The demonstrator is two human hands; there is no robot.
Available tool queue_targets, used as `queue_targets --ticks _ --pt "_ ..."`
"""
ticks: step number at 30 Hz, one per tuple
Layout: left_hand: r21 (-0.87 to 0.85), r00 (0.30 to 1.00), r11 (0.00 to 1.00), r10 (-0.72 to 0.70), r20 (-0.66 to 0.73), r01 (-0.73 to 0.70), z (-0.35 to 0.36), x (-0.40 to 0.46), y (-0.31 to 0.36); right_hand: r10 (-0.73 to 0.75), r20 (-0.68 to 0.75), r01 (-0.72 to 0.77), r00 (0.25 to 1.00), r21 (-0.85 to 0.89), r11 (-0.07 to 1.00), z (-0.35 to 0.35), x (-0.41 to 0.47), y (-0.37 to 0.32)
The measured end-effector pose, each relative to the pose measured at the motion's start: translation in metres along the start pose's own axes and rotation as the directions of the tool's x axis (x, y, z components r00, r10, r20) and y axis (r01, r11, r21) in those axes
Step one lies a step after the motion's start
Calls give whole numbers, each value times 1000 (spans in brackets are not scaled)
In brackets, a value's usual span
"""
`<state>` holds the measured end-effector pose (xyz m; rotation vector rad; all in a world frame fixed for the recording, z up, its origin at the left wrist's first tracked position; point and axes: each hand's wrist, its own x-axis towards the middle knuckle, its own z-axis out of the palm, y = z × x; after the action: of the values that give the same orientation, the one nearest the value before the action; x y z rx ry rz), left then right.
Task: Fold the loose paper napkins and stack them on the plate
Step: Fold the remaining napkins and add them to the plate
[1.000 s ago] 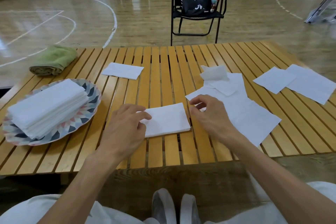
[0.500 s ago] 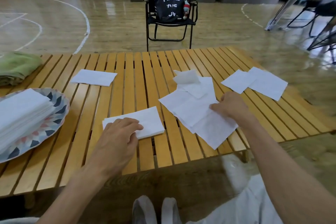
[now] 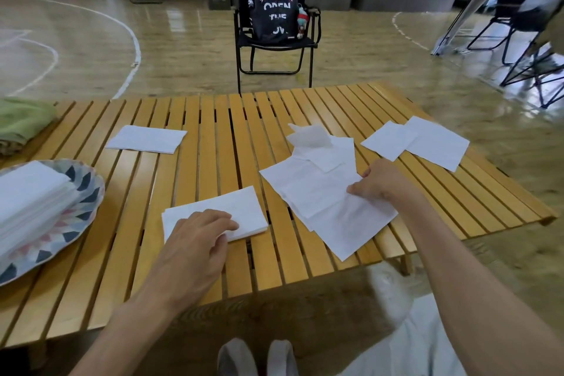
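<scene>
Now folded napkin [image 3: 222,214] lies left-right, L hand [image 3: 195,241] atop

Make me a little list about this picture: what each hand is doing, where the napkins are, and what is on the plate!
left hand: rests on the folded white paper napkin near the table's front edge
right hand: pinches a sheet of the loose white napkin pile
patterned round plate: holds a stack of folded white napkins
other napkins: one folded at the far left, two flat at the far right
slatted wooden table: also bears a rolled green towel
</scene>
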<state>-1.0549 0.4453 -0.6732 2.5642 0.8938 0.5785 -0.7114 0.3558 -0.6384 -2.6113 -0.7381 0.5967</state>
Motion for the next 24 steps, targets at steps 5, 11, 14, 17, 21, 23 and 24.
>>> queue_targets --ticks 5,11,14,17,21,23,24 --pt "-1 1000 1000 -2 -4 2 -1 0 0 -92 -13 92 996 125 988 -11 -7 -3" --pt "-42 999 999 -26 28 27 -1 1 2 -358 -149 388 922 387 837 -33 -44 -24" --pt "-230 996 969 -85 15 86 -5 4 8 -478 -32 382 878 649 657 -34 -64 -37" --pt "-501 977 840 -202 66 208 -14 9 20 -596 101 230 796 861 454 -26 -77 -50" --pt "-785 922 493 -284 263 375 -17 16 24 -707 174 53 685 957 286 -9 -85 -65" --pt "-875 896 274 -318 308 398 -18 18 24 -741 206 -5 640 964 264 0 -87 -68" --pt "-906 897 185 -312 312 380 -19 17 22 -743 233 -29 627 961 276 4 -88 -68"
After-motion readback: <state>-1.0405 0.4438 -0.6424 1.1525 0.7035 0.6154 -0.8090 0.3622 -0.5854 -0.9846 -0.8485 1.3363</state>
